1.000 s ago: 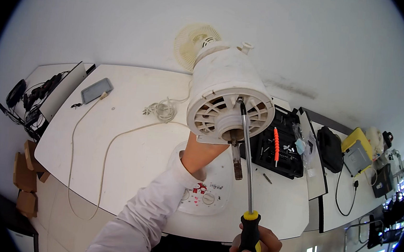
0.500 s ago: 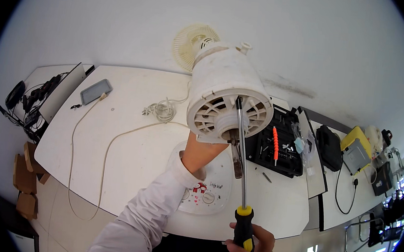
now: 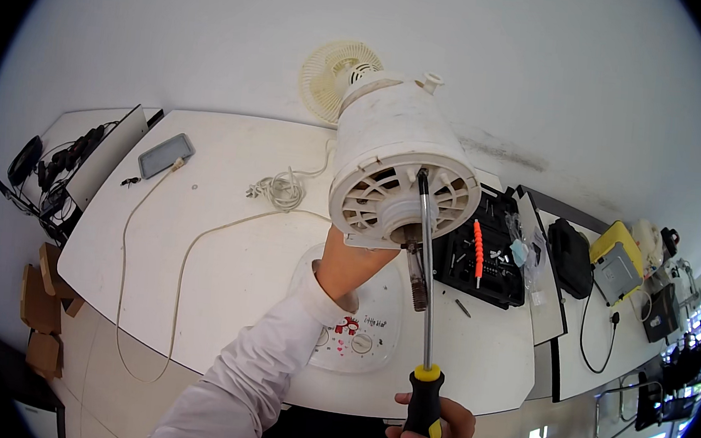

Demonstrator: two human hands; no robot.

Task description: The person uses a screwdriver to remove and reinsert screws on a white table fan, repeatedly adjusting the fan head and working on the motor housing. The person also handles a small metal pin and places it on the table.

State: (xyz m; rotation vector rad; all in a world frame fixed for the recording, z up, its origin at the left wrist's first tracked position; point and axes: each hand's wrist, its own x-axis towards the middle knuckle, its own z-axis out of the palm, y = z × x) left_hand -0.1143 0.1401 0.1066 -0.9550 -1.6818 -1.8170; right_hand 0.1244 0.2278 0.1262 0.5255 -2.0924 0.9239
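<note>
My left hand [image 3: 348, 262] grips a white fan motor housing [image 3: 397, 160] from below and holds it up over the table, its slotted round end facing me. My right hand [image 3: 430, 431] is closed on the black and yellow handle of a long screwdriver [image 3: 424, 296]. The metal shaft runs upward and its tip sits in the slotted face of the housing, near the hub. A cream fan grille [image 3: 336, 74] shows behind the housing. Below my left forearm lies the fan's white base with round dials [image 3: 360, 333].
A white table [image 3: 223, 249] carries a coiled power cord [image 3: 280, 189], a phone [image 3: 164, 155] and a black open tool case [image 3: 484, 260] with an orange-handled tool [image 3: 477, 248]. Bags and a yellow box [image 3: 617, 263] stand right; cardboard boxes [image 3: 42, 309] sit on the floor left.
The screwdriver has shifted slightly left and its tip has settled higher in the housing face. My right hand has moved a little left with the handle. The housing stays held up.
</note>
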